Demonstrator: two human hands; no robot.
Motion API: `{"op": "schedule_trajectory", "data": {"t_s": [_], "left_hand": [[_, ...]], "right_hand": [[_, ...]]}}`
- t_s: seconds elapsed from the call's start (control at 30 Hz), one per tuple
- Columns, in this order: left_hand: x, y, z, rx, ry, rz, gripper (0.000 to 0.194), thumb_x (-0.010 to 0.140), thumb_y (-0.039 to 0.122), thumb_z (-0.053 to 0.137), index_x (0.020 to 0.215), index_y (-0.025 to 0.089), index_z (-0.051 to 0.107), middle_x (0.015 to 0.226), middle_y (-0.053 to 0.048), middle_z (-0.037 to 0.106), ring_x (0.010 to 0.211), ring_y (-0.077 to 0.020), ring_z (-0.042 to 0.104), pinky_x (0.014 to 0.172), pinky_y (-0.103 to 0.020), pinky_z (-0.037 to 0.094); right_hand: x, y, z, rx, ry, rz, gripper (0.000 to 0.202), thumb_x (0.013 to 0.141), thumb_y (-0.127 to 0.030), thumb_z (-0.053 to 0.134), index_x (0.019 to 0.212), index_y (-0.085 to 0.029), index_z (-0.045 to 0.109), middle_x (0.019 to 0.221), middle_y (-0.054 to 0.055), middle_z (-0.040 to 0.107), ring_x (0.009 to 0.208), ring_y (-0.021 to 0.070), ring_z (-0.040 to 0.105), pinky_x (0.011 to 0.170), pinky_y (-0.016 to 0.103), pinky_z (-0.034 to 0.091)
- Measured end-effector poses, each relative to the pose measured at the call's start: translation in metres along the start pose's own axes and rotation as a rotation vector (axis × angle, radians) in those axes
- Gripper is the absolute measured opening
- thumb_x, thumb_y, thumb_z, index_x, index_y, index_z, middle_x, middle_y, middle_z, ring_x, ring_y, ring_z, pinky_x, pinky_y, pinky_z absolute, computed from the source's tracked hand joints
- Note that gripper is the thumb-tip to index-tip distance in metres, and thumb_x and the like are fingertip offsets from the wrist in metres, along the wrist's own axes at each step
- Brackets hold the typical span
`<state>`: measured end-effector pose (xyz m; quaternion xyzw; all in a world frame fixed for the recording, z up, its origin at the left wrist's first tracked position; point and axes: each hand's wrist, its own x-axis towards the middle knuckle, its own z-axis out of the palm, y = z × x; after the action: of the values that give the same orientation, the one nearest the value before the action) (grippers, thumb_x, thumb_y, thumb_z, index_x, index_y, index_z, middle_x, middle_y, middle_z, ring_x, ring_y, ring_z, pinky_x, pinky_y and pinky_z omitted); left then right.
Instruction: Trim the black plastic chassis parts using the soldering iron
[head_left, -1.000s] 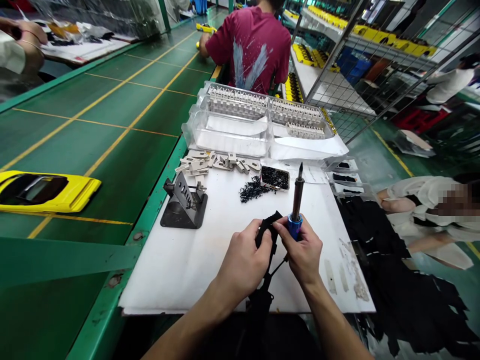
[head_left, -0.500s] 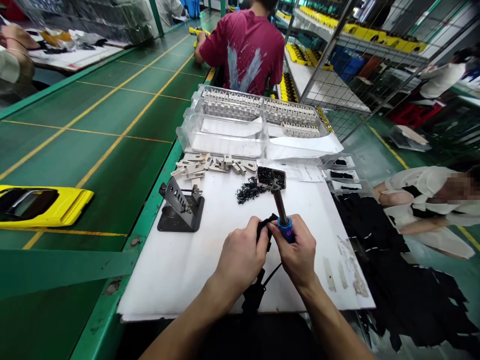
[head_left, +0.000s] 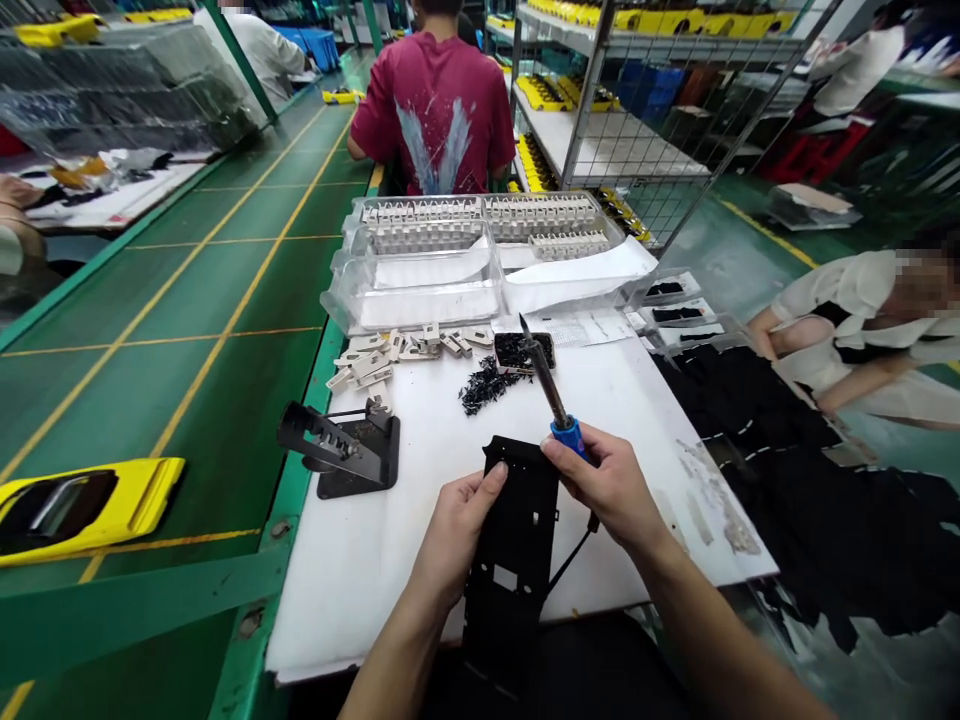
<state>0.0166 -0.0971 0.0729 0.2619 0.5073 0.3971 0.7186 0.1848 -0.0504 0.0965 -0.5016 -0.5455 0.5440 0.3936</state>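
Note:
My left hand (head_left: 463,525) grips the left edge of a flat black plate (head_left: 517,520) with cut-out holes, its thumb lying on the face. My right hand (head_left: 611,480) is closed around the blue handle of a soldering iron (head_left: 547,385), whose tip points up and away from me. The right fingers are close to the plate's upper right corner; whether they touch it I cannot tell. Beyond the hands, a small box (head_left: 551,350) of tiny black parts stands beside a loose heap (head_left: 484,385) of the same parts. A black iron stand (head_left: 349,455) sits at the left.
Pale grey blocks (head_left: 371,365) lie on the white tabletop (head_left: 412,430) before clear plastic trays (head_left: 420,285). A yellow toy car body (head_left: 90,505) rests on the green conveyor (head_left: 217,290) at left. Black pieces (head_left: 795,480) pile at right, near a crouching person. Another person sits ahead.
The black plate has turned from nearly edge-on to show its broad face. The soldering iron now tilts left, and my hands have moved apart slightly. The whole view has shifted.

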Motion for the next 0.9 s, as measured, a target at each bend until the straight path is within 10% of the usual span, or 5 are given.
{"op": "schedule_trajectory", "data": {"t_s": [0.3,0.5,0.9], "left_hand": [[0.01,0.003,-0.001,-0.239,0.087,0.048,0.033,0.081,0.046,0.066,0.076,0.014,0.061,0.055,0.001,0.06,0.044,-0.0095,0.053,0.046,-0.02,0.041],[0.014,-0.003,-0.032,-0.373,-0.169,0.105,0.053,0.079,0.054,0.062,0.055,0.022,0.027,0.032,0.011,0.022,0.019,-0.0052,0.014,0.027,-0.021,0.014],[0.005,-0.021,-0.016,-0.231,-0.107,-0.127,0.083,0.036,0.093,0.056,0.056,0.025,0.014,0.018,0.015,-0.007,0.007,-0.0084,-0.005,0.021,-0.023,-0.005]], "right_hand": [[0.016,0.031,-0.012,-0.069,0.063,-0.084,0.046,0.083,-0.051,0.061,0.059,-0.022,0.035,0.053,-0.006,0.03,0.048,0.0086,0.027,0.043,0.024,0.022],[0.037,0.07,-0.03,-0.642,-0.015,-0.365,0.043,0.087,-0.04,0.053,0.052,-0.02,0.04,0.048,-0.004,0.039,0.048,0.0099,0.028,0.049,0.026,0.02],[0.04,0.068,-0.016,-0.743,-0.104,-0.485,0.042,0.091,-0.038,0.047,0.053,-0.02,0.042,0.049,-0.003,0.047,0.047,0.011,0.03,0.051,0.026,0.018]]}}
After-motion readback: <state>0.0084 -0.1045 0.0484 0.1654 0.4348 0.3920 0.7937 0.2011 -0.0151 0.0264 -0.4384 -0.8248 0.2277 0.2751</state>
